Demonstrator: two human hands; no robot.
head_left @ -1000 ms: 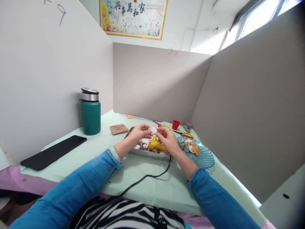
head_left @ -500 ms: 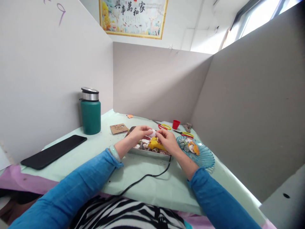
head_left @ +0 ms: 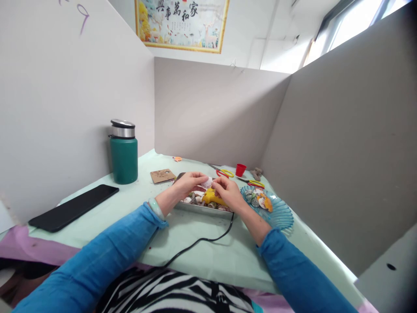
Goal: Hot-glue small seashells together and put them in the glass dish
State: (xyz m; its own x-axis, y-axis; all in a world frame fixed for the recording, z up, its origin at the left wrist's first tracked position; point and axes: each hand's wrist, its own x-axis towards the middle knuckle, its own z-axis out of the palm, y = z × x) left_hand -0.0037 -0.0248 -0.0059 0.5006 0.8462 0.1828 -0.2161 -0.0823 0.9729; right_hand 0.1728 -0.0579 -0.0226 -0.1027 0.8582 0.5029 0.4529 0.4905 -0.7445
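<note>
Over the metal tray [head_left: 202,208], my left hand [head_left: 190,182] pinches a small white shell [head_left: 207,182] between thumb and fingertips. My right hand [head_left: 226,191] is closed in a pinch at the shell's right side; whether it grips the shell's edge or something tiny is hidden by the fingers. Below both hands a yellow glue gun [head_left: 211,196] lies on mixed shells [head_left: 194,199] in the tray. A black cord [head_left: 202,239] runs from near the tray's right front corner toward my body.
A blue glass plate [head_left: 282,213] with shells stands right of the tray. Behind are two pairs of scissors [head_left: 224,173] [head_left: 254,183] and a red cup [head_left: 240,170]. Leftward are a brown card [head_left: 163,175], a green bottle [head_left: 124,158] and a black slab [head_left: 74,208]. Grey partitions [head_left: 215,108] enclose the table.
Both hands stay over the tray in nearly the same pose. The white shell has tilted or shifted slightly between the fingertips.
</note>
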